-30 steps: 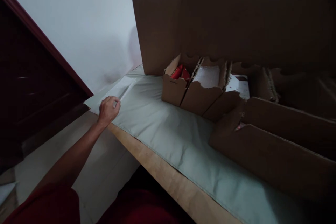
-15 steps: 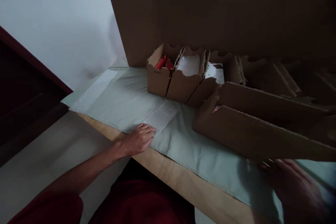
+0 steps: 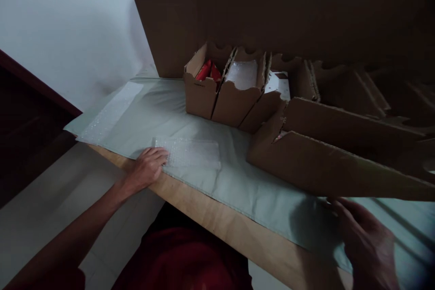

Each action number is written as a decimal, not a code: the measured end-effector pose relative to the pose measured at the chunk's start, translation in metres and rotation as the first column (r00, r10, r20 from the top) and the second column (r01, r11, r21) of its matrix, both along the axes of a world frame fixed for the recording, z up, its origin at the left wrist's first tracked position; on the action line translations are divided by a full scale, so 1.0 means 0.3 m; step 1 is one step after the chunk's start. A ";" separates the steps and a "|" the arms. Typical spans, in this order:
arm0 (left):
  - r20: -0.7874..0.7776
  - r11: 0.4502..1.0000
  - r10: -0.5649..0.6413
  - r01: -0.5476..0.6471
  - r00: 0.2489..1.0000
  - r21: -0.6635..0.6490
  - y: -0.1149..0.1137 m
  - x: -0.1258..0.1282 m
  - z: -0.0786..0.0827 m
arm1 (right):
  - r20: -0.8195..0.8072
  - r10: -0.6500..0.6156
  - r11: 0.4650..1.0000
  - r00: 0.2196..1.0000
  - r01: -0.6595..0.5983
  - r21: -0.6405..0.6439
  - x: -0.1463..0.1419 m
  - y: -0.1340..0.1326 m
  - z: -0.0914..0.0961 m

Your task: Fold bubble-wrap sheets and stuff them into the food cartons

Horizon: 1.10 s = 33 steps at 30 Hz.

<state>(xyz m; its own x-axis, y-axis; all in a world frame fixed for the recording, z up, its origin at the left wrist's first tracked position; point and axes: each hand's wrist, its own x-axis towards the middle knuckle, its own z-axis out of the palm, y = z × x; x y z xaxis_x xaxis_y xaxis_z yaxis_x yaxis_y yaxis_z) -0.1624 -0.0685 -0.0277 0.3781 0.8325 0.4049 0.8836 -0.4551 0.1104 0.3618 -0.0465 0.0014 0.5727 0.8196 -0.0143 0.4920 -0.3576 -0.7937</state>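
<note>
My left hand (image 3: 149,167) lies at the table's front edge, its fingers closed on the left end of a small clear bubble wrap sheet (image 3: 193,154). The sheet lies flat on the pale green cloth (image 3: 234,181). A longer bubble wrap strip (image 3: 110,113) is spread on the cloth farther left. Low on the right, in shadow, my right hand (image 3: 365,231) hovers close to the front of a long cardboard bin (image 3: 333,170). Its fingers reach forward, loosely apart, and I see nothing held in them; some fingertips are dark and hard to make out.
Several cardboard bins stand in a row: one with red packets (image 3: 207,71), one with a clear bubble wrap piece (image 3: 243,74), one with a white card (image 3: 278,84). A tall cardboard panel (image 3: 272,4) rises behind them. The table's wooden edge (image 3: 204,210) runs along the front.
My left hand has moved left, and the small bubble wrap sheet has shifted left and turned with it. My right hand has come slightly left and up. The view has tilted a little.
</note>
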 end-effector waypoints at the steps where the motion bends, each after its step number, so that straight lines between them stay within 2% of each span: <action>1: -0.009 0.999 0.040 -0.040 0.999 -0.005 0.001 -0.015 0.001 | 0.007 0.016 1.000 1.000 -0.015 -0.022 0.006 -0.010 0.000; 4: 0.010 0.991 0.135 -0.135 0.991 0.001 -0.003 -0.034 0.007 | 0.022 0.068 0.995 0.997 -0.066 -0.071 0.010 -0.040 0.011; 6: 0.053 0.988 0.156 -0.157 0.986 0.011 -0.008 -0.018 0.009 | 0.020 0.127 0.989 0.992 -0.125 -0.082 -0.012 -0.053 0.021; 9: 0.101 0.992 0.121 -0.122 0.987 0.006 -0.017 0.033 0.007 | -0.023 0.309 0.947 0.951 -0.310 -0.084 -0.092 -0.048 0.021; 11: 0.111 0.997 0.082 -0.082 0.990 -0.003 -0.022 0.065 0.005 | -0.041 0.479 0.873 0.877 -0.480 -0.085 -0.171 -0.030 0.008; 13: 0.110 0.998 0.052 -0.049 0.993 -0.030 -0.026 0.081 0.002 | -0.048 0.630 0.772 0.775 -0.631 -0.073 -0.255 -0.006 -0.010; 15: 0.110 0.998 0.035 -0.029 0.993 -0.054 -0.027 0.081 -0.002 | -0.041 0.721 0.690 0.691 -0.722 -0.041 -0.330 0.020 -0.025; 17: 0.115 0.998 0.030 -0.024 0.993 -0.056 -0.026 0.074 -0.010 | -0.034 0.761 0.649 0.648 -0.761 -0.006 -0.387 0.041 -0.033; 19: 0.122 0.999 0.032 -0.028 0.992 -0.032 -0.022 0.066 -0.019 | -0.039 0.776 0.630 0.630 -0.776 0.012 -0.422 0.053 -0.038; 25: 0.122 0.999 0.046 -0.045 0.991 -0.007 0.001 0.045 -0.038 | -0.040 0.807 0.591 0.589 -0.804 0.066 -0.450 0.043 -0.054; 30: 0.089 0.993 0.116 -0.116 0.989 -0.005 0.012 -0.023 -0.037 | -0.048 0.813 0.582 0.580 -0.810 0.071 -0.461 0.034 -0.066; 33: 0.094 0.980 0.197 -0.195 0.976 -0.023 0.006 -0.040 -0.037 | -0.047 0.800 0.600 0.598 -0.797 0.066 -0.468 0.027 -0.068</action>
<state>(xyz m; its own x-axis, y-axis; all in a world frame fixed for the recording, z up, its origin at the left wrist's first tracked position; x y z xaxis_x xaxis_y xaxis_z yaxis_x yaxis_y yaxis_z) -0.1745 -0.0668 -0.0389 0.1672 0.8921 0.4197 0.9406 -0.2720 0.2034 0.2214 -0.0384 -0.0190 -0.3122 0.9499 0.0133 0.5148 0.1809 -0.8380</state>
